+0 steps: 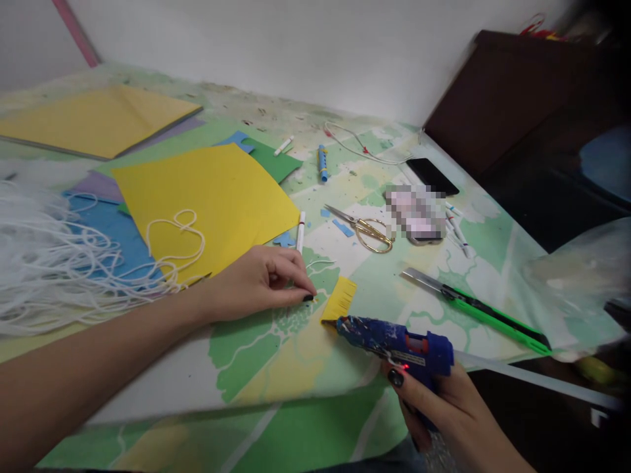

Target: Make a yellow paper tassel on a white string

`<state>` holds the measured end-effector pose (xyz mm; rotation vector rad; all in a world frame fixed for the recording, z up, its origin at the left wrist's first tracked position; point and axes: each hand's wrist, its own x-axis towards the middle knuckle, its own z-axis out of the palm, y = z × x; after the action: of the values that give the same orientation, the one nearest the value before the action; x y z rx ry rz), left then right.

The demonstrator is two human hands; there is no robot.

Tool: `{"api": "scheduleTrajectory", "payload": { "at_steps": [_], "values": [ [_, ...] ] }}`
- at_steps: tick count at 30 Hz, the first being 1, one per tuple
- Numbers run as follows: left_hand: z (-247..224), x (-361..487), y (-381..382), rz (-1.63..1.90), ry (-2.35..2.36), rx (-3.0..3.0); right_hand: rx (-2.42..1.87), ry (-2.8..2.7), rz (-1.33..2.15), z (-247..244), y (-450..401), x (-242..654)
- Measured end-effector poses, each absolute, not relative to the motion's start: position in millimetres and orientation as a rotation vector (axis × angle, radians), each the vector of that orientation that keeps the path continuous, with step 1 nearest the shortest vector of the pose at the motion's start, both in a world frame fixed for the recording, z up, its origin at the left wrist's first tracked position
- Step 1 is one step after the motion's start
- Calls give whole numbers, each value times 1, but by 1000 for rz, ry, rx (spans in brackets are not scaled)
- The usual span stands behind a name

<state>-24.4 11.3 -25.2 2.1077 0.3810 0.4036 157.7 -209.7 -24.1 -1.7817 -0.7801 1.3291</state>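
My right hand (438, 404) is wrapped round the handle of a blue hot glue gun (384, 338), with a small red light glowing on its side. The gun's nozzle meets the lower end of a small fringed yellow strip (340, 299) lying on the table. Left of that strip, my left hand (276, 279) rests near the tabletop with thumb and fingertips pinched together. Whatever sits between those fingertips, if anything, is too small to name. A white marker (300, 231) and a thin white string (320, 263) lie just beyond it.
Gold-handled scissors (369, 230), a phone (417, 213) and a green box cutter (488, 318) lie to the right. Yellow foam sheet (221, 190) and tangled white cord (73, 263) cover the left. A rolled blue piece (322, 163) lies farther back on the patterned tablecloth (276, 381).
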Motion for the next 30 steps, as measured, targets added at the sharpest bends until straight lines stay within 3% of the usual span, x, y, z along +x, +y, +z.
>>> {"api": "scheduleTrajectory", "payload": {
  "at_steps": [30],
  "values": [
    [-24,-24,10,351,371,2152,-1927,-938,1263,-20,-207,157]
  ]
}}
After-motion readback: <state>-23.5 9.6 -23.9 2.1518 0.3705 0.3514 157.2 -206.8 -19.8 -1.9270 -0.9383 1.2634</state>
